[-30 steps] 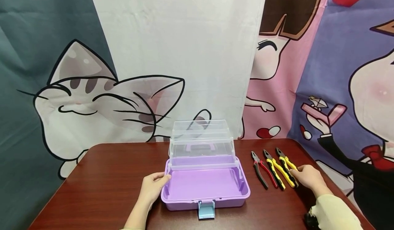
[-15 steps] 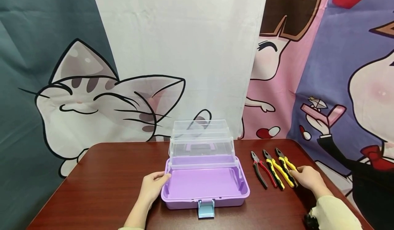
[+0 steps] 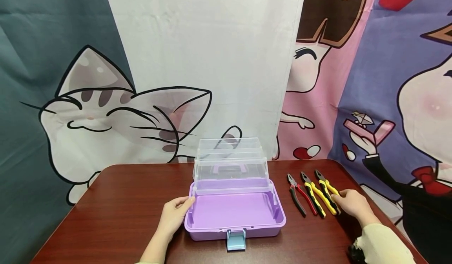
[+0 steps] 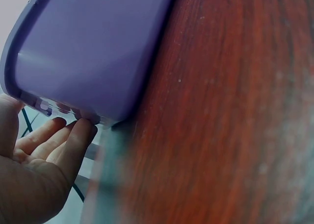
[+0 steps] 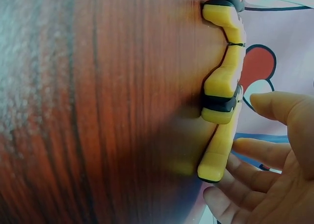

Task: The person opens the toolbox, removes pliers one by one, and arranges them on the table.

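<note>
A purple toolbox [image 3: 234, 231] stands on the table with its clear lid [image 3: 231, 148] raised and a blue latch [image 3: 236, 241] hanging at the front. My left hand [image 3: 172, 216] grips its left wall, thumb over the rim and fingers against the outside. To the right lie red-and-black pliers [image 3: 299, 205] and two yellow-and-black pliers, the middle pair [image 3: 310, 186] and the rightmost pair [image 3: 324, 184]. Beside the rightmost pair's handle [image 5: 213, 157] is my right hand [image 3: 354, 206], fingers along its outer side. The right wrist view shows the thumb apart from it.
The brown wooden table [image 3: 127, 205] extends to the left of the toolbox, and its right edge runs close past my right hand. A cartoon-printed curtain [image 3: 212, 60] hangs behind the table.
</note>
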### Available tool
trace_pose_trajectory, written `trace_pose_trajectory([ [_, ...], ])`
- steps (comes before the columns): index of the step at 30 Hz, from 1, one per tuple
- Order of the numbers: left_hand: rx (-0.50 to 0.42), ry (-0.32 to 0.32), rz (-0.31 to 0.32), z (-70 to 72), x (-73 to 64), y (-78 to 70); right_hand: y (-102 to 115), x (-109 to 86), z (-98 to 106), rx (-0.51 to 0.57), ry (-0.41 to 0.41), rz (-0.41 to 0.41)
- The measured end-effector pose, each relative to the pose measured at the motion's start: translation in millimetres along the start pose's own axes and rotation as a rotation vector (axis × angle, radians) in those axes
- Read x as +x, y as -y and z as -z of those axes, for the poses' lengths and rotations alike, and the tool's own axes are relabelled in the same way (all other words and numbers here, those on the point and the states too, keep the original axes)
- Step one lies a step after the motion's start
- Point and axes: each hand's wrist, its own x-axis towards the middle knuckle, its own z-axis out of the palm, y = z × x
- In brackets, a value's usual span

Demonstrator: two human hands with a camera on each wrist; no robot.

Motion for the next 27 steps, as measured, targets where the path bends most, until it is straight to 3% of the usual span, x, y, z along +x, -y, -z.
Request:
trace_pose_trajectory([
  [18,0.038,0.014,-0.031,-2.0,-2.0,-3.8,-0.6,0.4,0.3,0.011,0.003,0.002],
  [27,0.042,0.049,-0.055,-0.2,0.5,-5.5,9.3,-1.0,3.3,0.036,-0.054,0.005],
])
